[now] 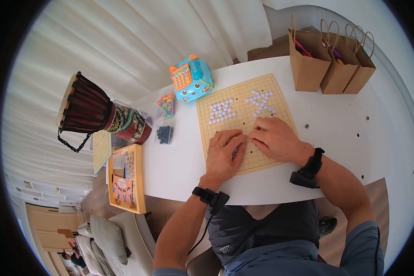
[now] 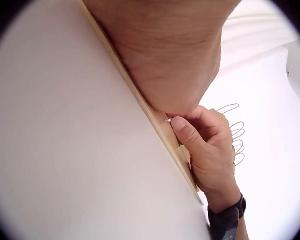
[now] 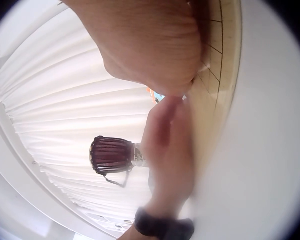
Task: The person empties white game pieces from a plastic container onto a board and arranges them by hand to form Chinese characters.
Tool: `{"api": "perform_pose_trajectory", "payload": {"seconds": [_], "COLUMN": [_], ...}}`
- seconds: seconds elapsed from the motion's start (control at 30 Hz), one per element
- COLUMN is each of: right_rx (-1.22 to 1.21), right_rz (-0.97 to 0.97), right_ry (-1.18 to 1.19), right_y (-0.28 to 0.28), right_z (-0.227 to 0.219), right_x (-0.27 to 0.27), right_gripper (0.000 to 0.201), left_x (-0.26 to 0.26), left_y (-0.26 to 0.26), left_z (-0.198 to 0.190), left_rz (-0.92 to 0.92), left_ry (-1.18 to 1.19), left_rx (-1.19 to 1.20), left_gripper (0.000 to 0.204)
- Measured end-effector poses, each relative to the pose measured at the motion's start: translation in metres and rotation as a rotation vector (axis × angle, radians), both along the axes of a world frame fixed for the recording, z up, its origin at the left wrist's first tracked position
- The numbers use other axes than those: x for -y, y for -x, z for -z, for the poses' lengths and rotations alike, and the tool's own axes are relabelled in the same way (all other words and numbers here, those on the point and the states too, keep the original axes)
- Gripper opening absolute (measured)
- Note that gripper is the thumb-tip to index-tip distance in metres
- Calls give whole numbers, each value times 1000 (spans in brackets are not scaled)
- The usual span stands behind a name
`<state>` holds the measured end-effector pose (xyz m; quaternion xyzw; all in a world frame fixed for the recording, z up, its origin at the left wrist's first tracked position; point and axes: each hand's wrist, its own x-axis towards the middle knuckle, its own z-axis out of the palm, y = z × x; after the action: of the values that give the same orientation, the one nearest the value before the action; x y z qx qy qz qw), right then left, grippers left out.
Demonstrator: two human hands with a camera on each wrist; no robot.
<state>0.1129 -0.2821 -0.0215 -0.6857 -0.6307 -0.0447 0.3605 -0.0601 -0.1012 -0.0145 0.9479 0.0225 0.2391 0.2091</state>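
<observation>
A square board point(image 1: 244, 170) with a line grid lies on the white table, bearing small white round pieces. One group of white pieces point(image 1: 222, 112) sits on its left half, another group point(image 1: 261, 102) toward the far right. My left hand point(image 1: 224, 154) arches low over the near part of the board, with white pieces partly showing beneath its fingers. Beside it, my right hand point(image 1: 278, 140) pinches a tiny white piece point(image 2: 168, 120) at its thumb tip. Fingertips of both hands meet closely; whether the left ones grip something I cannot tell.
Left of the board stand a clear box of dark pieces point(image 1: 164, 135), a box of colourful pieces point(image 1: 166, 105) and a blue toy phone point(image 1: 193, 83). Farther left is a drum point(image 1: 89, 108) near a wooden tray point(image 1: 140, 184). Paper bags point(image 1: 309, 69) stand at the back right.
</observation>
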Motion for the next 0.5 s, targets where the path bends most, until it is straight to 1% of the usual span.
{"api": "perform_pose_trajectory", "payload": {"seconds": [0.13, 0.2, 0.23, 0.3, 0.4, 0.5], "right_rx": [-5, 34, 33, 36, 74, 70], "right_rz": [-16, -54, -53, -92, -80, -58], "right_ry": [7, 39, 38, 23, 49, 56], "right_y": [-1, -1, -1, 1, 2, 3], "right_z": [-1, -5, -6, -8, -10, -11], "right_x": [2, 4, 5, 6, 8, 9], "right_gripper": [16, 24, 24, 31, 35, 30], "left_x": [4, 4, 4, 3, 4, 5], "left_y": [0, 0, 0, -1, -2, -4], "left_z": [-2, -3, -3, -2, 0, -1], "left_rz": [-36, -50, -49, -49, -54, -58], "left_ry": [-8, 6, 5, 8, 15, 4], "left_rx": [32, 27, 27, 31, 34, 38], "left_gripper": [29, 30, 30, 30, 29, 30]}}
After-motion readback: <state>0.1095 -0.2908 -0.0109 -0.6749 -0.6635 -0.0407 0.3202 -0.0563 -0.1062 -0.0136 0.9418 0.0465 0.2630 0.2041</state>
